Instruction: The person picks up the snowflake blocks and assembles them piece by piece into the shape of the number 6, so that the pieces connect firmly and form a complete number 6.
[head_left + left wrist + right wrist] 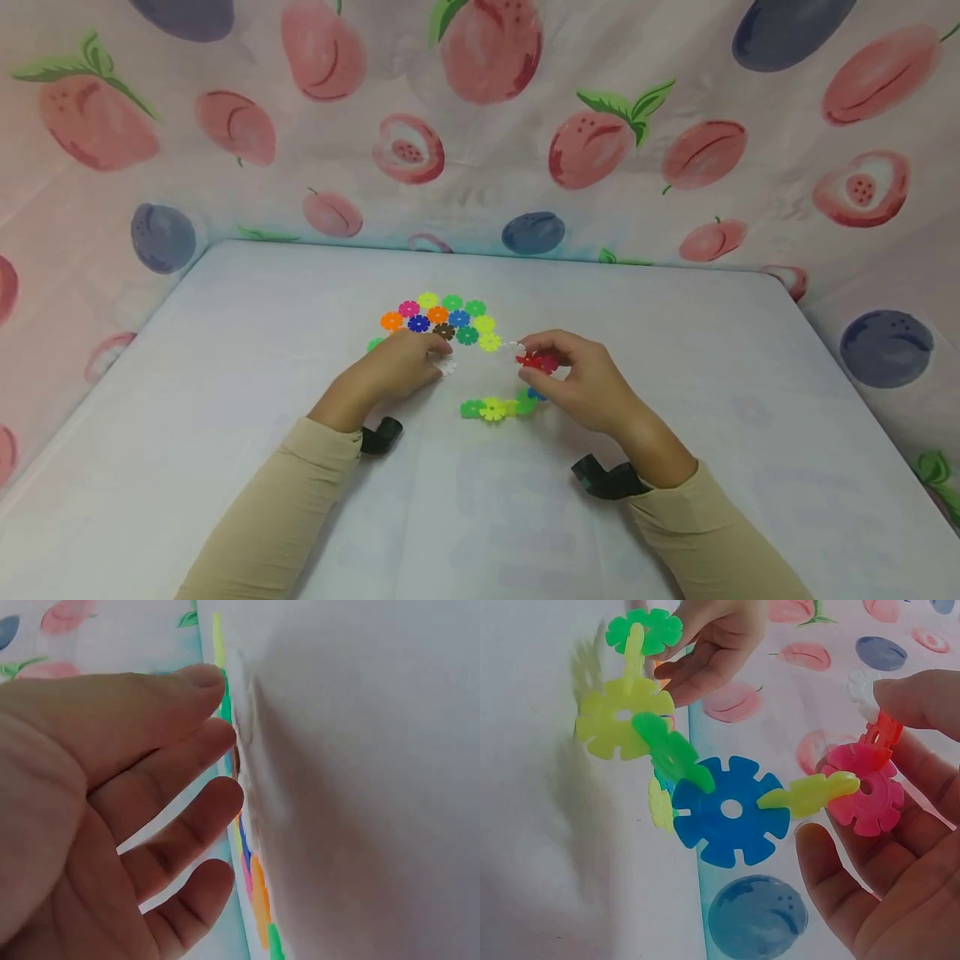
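While my right hand [585,377] grips the chain [492,409] by its red disc [534,361] in the head view, loose discs [437,315] lie beyond it, my left hand [397,364] left of it at a white disc [449,366]. By the left wrist view, I can't tell whether I pinch that. The right wrist view shows the chain's blue disc [709,817].

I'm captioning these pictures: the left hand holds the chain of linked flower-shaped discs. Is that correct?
Wrong side: the right hand, not the left hand, holds the chain of linked flower-shaped discs. The right wrist view shows it.
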`<move>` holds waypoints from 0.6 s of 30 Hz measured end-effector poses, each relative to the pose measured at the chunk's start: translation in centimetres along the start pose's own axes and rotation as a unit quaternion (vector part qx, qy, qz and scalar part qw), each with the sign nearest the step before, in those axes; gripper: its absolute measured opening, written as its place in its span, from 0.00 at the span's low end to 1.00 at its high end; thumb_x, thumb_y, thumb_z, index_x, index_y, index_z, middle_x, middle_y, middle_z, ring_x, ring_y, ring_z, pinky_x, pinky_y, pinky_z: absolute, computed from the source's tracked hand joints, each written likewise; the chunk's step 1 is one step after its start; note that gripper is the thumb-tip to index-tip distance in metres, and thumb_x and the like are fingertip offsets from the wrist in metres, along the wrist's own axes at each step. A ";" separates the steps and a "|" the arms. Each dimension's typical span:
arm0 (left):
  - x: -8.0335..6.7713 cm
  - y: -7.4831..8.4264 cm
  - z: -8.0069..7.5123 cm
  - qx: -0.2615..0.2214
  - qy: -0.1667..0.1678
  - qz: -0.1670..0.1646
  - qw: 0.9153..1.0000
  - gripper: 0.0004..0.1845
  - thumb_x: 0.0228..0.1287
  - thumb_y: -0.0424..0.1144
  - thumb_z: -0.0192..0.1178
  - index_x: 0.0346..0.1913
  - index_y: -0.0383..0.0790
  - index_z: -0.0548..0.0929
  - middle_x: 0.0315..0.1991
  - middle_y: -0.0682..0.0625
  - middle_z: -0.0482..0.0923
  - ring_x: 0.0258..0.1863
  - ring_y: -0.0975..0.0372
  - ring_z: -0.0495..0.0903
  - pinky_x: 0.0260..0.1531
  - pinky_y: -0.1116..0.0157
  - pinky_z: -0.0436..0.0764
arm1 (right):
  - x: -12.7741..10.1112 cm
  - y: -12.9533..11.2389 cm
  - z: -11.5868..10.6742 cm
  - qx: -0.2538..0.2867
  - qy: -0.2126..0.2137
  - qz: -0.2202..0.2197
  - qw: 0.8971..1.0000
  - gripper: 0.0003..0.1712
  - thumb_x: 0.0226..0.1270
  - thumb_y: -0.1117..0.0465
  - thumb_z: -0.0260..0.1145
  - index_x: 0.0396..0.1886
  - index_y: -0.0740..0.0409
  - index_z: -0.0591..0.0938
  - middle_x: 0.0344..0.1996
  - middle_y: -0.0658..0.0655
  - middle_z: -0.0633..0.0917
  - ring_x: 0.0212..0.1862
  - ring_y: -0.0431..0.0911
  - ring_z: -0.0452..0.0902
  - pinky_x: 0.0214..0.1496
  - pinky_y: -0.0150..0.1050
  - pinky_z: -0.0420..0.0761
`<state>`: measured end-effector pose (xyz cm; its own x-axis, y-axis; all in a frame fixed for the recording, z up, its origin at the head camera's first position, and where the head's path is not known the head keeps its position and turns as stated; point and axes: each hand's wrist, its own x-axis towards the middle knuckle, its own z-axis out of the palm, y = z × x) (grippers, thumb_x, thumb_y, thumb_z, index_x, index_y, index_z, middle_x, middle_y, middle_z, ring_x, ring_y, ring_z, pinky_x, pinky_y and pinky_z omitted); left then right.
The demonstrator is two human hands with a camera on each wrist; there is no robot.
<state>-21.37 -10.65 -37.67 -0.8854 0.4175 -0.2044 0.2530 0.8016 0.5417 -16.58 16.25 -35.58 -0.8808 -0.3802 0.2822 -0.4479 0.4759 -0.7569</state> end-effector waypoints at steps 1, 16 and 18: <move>0.0 0.1 0.1 0.009 0.002 0.004 1.000 0.19 0.68 0.35 0.63 0.61 0.40 0.82 0.59 0.45 0.80 0.63 0.49 0.73 0.64 0.50 0.70 | 0.0 0.0 0.0 0.000 0.000 0.000 1.000 0.18 0.61 0.66 0.74 0.50 0.60 0.83 0.44 0.51 0.86 0.43 0.45 0.80 0.45 0.39 0.84; 0.4 0.5 0.6 -0.039 -0.039 -0.022 0.998 0.14 0.63 0.33 0.69 0.49 0.38 0.79 0.43 0.50 0.78 0.46 0.56 0.75 0.52 0.59 0.78 | 0.0 0.1 0.1 -0.001 -0.006 0.005 1.000 0.17 0.61 0.66 0.73 0.51 0.60 0.83 0.45 0.53 0.85 0.44 0.46 0.80 0.45 0.47 0.84; 0.4 0.5 0.6 -0.042 -0.046 -0.030 0.998 0.12 0.64 0.33 0.68 0.48 0.39 0.80 0.41 0.49 0.77 0.44 0.56 0.75 0.50 0.60 0.78 | 0.0 0.0 0.1 -0.001 -0.006 0.008 1.000 0.18 0.61 0.66 0.73 0.51 0.60 0.83 0.45 0.52 0.85 0.44 0.46 0.80 0.45 0.47 0.84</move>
<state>-21.39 -9.84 -37.96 -0.8571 0.4108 -0.3110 0.1639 0.7896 0.5913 -16.61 16.20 -35.64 -0.8857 -0.3829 0.2626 -0.4345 0.4841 -0.7595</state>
